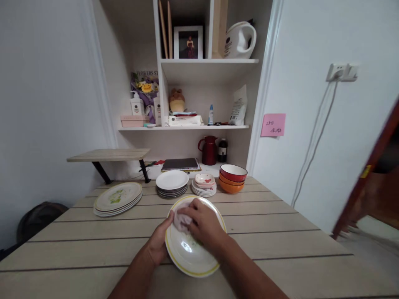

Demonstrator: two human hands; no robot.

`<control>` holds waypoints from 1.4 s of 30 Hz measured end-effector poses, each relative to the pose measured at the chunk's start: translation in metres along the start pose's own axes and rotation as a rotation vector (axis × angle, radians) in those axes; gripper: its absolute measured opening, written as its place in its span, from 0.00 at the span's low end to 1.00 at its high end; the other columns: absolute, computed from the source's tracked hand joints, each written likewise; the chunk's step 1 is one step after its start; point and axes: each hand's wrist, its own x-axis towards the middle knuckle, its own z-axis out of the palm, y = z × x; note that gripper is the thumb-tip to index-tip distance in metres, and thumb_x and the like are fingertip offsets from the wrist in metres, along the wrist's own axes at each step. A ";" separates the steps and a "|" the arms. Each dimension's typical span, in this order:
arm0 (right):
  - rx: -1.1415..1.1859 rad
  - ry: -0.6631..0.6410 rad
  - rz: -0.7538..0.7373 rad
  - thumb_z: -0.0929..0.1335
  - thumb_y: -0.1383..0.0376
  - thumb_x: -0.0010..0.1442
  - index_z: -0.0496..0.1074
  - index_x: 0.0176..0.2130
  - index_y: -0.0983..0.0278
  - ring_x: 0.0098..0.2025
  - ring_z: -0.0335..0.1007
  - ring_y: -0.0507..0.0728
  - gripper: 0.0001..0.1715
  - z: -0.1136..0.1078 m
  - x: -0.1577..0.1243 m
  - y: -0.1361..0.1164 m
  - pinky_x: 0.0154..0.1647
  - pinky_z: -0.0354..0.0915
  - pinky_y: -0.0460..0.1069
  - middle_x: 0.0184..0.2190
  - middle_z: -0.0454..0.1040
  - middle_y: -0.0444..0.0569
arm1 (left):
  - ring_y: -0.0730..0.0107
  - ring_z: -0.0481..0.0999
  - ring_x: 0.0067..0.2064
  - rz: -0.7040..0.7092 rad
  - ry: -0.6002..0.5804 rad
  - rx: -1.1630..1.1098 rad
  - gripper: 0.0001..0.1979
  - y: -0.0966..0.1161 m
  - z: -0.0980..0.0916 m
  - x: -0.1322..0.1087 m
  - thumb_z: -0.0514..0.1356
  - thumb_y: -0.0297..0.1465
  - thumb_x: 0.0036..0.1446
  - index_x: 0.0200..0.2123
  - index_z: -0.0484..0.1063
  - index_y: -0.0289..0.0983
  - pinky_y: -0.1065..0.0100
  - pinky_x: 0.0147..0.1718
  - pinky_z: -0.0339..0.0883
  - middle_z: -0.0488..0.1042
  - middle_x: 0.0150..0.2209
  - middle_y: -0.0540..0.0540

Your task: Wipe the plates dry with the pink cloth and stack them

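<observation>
A white plate with a yellow rim and a green pattern is tilted up over the near middle of the table. My left hand grips its left edge, thumb on the rim and the other fingers hidden underneath. A crumpled pale cloth is bunched in my right hand, whose fingers close around it and press it against the upper part of the plate's face. Part of the green pattern is covered by my right hand.
On the wooden table stand a stack of green-patterned plates, a stack of white and dark plates, small dishes and nested bowls. A raised wooden stand is at left. Behind sits a red jug below shelves.
</observation>
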 end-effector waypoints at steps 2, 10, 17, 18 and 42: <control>-0.034 0.080 0.109 0.65 0.70 0.55 0.71 0.51 0.52 0.42 0.66 0.55 0.26 -0.006 0.001 0.014 0.42 0.60 0.48 0.42 0.67 0.47 | 0.52 0.73 0.54 -0.019 -0.028 -0.011 0.30 -0.001 0.001 -0.001 0.53 0.43 0.61 0.60 0.61 0.30 0.57 0.58 0.57 0.75 0.50 0.34; -0.061 0.011 0.223 0.66 0.67 0.53 0.73 0.45 0.54 0.38 0.67 0.55 0.19 -0.032 -0.012 0.041 0.40 0.61 0.48 0.40 0.68 0.46 | 0.51 0.71 0.56 0.093 0.002 -0.040 0.32 0.011 -0.003 -0.008 0.52 0.43 0.61 0.64 0.56 0.32 0.55 0.60 0.54 0.73 0.53 0.34; 0.083 -0.237 -0.049 0.66 0.74 0.45 0.73 0.42 0.55 0.40 0.67 0.54 0.24 -0.019 -0.015 0.003 0.41 0.60 0.47 0.40 0.68 0.44 | 0.51 0.73 0.53 0.132 0.073 -0.020 0.30 0.010 -0.001 -0.008 0.52 0.44 0.61 0.60 0.62 0.30 0.55 0.57 0.57 0.76 0.49 0.34; 0.086 -0.241 -0.059 0.66 0.74 0.45 0.73 0.43 0.54 0.40 0.66 0.54 0.25 -0.014 -0.013 -0.001 0.42 0.60 0.47 0.39 0.67 0.44 | 0.51 0.74 0.52 0.104 0.069 -0.010 0.30 0.008 0.001 -0.007 0.53 0.43 0.61 0.60 0.63 0.30 0.54 0.57 0.58 0.76 0.48 0.34; 0.132 -0.278 -0.072 0.68 0.71 0.48 0.73 0.45 0.52 0.40 0.65 0.53 0.25 -0.007 -0.009 -0.006 0.41 0.58 0.46 0.40 0.67 0.44 | 0.51 0.76 0.50 0.055 0.085 0.027 0.30 0.003 -0.003 0.000 0.53 0.45 0.60 0.57 0.66 0.28 0.53 0.55 0.62 0.78 0.46 0.34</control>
